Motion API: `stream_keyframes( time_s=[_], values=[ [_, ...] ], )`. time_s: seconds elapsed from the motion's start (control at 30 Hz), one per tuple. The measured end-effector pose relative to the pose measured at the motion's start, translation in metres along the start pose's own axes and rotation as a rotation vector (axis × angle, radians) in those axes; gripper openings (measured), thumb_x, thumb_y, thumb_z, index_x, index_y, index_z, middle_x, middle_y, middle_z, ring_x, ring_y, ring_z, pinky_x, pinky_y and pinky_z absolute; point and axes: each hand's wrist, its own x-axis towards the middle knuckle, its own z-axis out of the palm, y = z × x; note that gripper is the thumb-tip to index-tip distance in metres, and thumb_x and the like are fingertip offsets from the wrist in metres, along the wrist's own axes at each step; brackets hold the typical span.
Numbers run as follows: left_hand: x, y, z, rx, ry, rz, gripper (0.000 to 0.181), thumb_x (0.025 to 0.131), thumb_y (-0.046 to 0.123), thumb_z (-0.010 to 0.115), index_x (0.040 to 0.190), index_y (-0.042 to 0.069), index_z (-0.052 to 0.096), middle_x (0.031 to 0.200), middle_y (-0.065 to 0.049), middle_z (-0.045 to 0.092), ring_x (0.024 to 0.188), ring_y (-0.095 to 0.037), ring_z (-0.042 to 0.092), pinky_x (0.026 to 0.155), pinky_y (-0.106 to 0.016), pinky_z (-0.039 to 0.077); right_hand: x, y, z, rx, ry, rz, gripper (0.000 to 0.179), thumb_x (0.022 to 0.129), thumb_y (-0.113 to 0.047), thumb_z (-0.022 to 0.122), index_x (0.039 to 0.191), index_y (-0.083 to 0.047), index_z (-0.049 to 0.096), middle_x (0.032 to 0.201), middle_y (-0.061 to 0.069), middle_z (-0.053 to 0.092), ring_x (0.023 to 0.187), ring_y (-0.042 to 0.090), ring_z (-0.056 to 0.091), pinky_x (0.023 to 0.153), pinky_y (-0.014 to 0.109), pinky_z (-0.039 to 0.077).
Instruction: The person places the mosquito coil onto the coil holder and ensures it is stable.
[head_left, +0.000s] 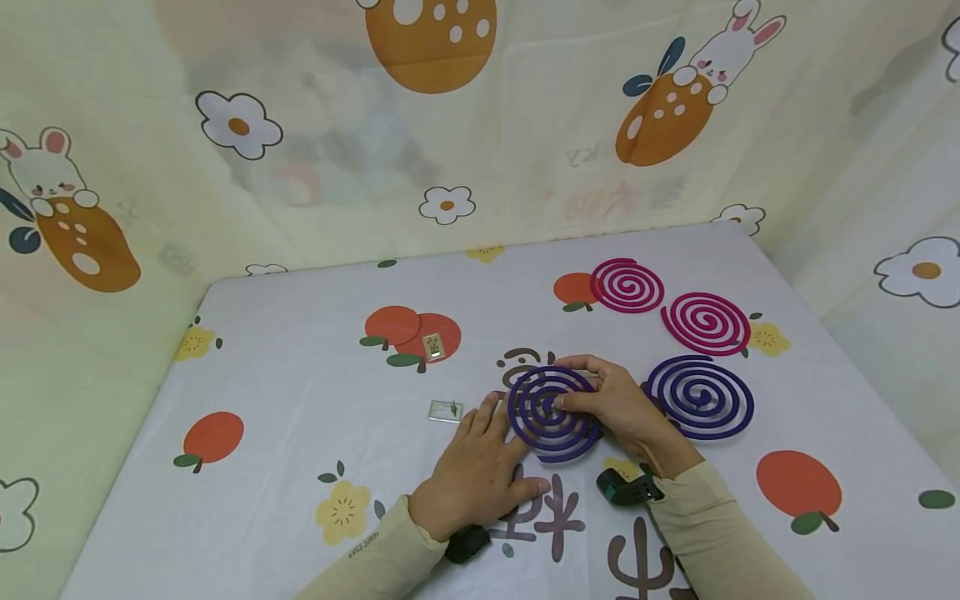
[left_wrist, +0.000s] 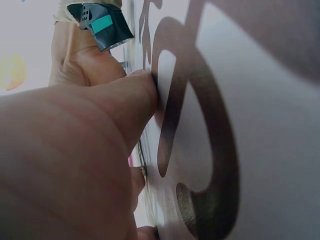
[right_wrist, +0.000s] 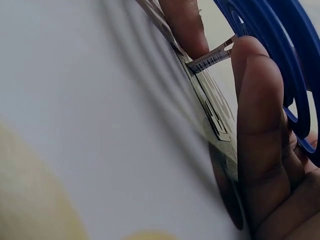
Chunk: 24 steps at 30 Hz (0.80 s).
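My right hand point(head_left: 626, 410) pinches a dark blue mosquito coil point(head_left: 542, 443) near its centre, thumb on top and fingers beneath. The coil is raised and tilted above the table. Below it, in the right wrist view, lies a flat metal coil stand point(right_wrist: 215, 117) whose upright prong point(right_wrist: 212, 61) reaches toward the coil's centre. My left hand point(head_left: 480, 471) rests on the cloth with its fingers extended, partly hidden by the coil in the head view. A fingertip point(right_wrist: 187, 30) touches the stand near the prong's foot. The left thumb point(left_wrist: 135, 100) rests against the cloth.
To the right lies another dark blue coil point(head_left: 701, 400), with two magenta coils, one nearer point(head_left: 705, 323) and one farther point(head_left: 628, 286), behind it. A small silver metal stand point(head_left: 446, 411) lies left of my hands, and a small gold-coloured plate point(head_left: 433, 346) behind it.
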Motion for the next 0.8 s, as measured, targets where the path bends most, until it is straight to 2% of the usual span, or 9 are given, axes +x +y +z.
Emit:
stream_keyframes(
  time_s=[0.53, 0.8],
  values=[
    [-0.0005, -0.0009, -0.0008, 0.008, 0.012, 0.013, 0.080, 0.099, 0.066, 0.054, 0.166, 0.034, 0.026, 0.174, -0.013, 0.017, 0.159, -0.041, 0.017, 0.124, -0.055, 0.026, 0.0000, 0.0000, -0.0007, -0.011, 0.022, -0.001, 0.059, 0.092, -0.002, 0.075, 0.145, 0.000, 0.050, 0.132, 0.022, 0.066, 0.104, 0.019, 0.070, 0.085, 0.028, 0.059],
    [-0.0003, -0.0009, -0.0010, 0.013, 0.011, 0.012, 0.080, 0.099, 0.066, 0.054, 0.167, 0.034, 0.025, 0.173, -0.015, 0.017, 0.159, -0.041, 0.018, 0.124, -0.056, 0.027, 0.0002, 0.0000, -0.0009, -0.012, 0.019, -0.007, 0.058, 0.092, -0.002, 0.075, 0.145, 0.000, 0.050, 0.131, 0.023, 0.066, 0.101, 0.019, 0.070, 0.082, 0.029, 0.059]
  ],
)
